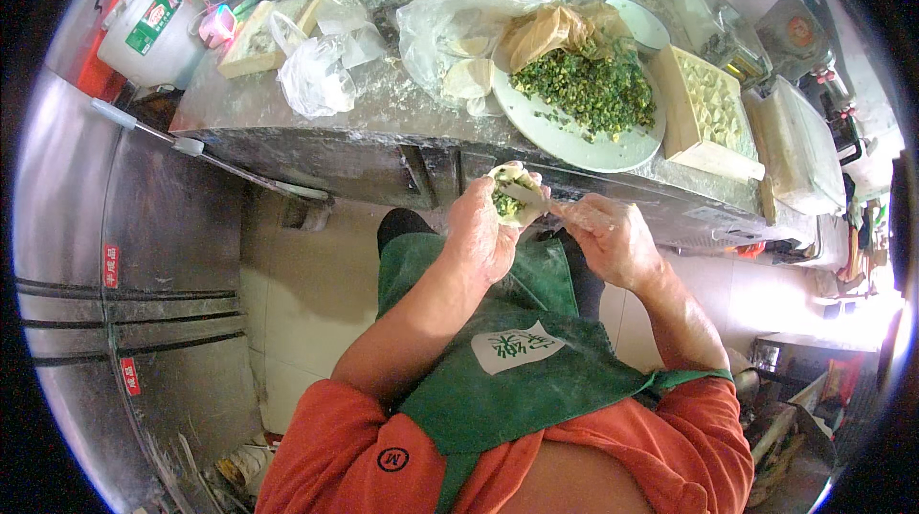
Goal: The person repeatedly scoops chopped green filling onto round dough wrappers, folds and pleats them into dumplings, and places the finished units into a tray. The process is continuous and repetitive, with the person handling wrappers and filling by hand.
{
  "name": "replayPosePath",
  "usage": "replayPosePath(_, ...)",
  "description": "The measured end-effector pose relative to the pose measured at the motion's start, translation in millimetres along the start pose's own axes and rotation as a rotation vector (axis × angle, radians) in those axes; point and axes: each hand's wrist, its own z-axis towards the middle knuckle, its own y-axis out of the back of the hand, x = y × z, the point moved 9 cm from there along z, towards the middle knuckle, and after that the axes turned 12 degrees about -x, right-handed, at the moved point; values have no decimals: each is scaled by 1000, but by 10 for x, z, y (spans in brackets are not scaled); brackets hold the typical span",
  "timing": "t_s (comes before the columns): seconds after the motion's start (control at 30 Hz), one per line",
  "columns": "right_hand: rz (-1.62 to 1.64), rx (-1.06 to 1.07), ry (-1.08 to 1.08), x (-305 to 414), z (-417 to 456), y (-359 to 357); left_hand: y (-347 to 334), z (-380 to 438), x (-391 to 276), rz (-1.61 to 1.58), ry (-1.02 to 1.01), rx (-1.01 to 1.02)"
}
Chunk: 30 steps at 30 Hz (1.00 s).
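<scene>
A round dough wrapper [508, 218] lies cupped in my left hand [477, 234], with chopped green filling [506, 204] on it. My right hand [610, 235] grips a flat spreading spatula [525, 195], whose blade rests on the filling; most of its handle is hidden in my fist. Beyond my hands, a large pale plate [553, 144] carries a heap of chopped green filling [589, 90], with crumpled brown wrapping [549, 33] at its back. Left of the plate, a stack of round wrappers [470, 79] sits partly under a clear plastic bag [459, 11].
A wooden box of folded dumplings [711, 105] stands right of the plate, beside a lidded plastic container [797, 144]. White plastic bags [316, 80] and a floury wooden tray [255, 47] lie on the metal counter [402, 108]. A steel refrigerator [172, 241] stands at left.
</scene>
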Motion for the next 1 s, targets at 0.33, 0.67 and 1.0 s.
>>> replayPosePath(0.33, -599, -224, 177, -734, 340, 508, -130, 50, -199, 167, -35, -3)
replayPosePath(0.67, -9, -409, 562, 377, 270, 292, -347, -126, -104, 278, 22, 138)
replayPosePath(1.0, 176, -323, 110, 129, 365, 139, -399, -265, -108, 898, -334, 241)
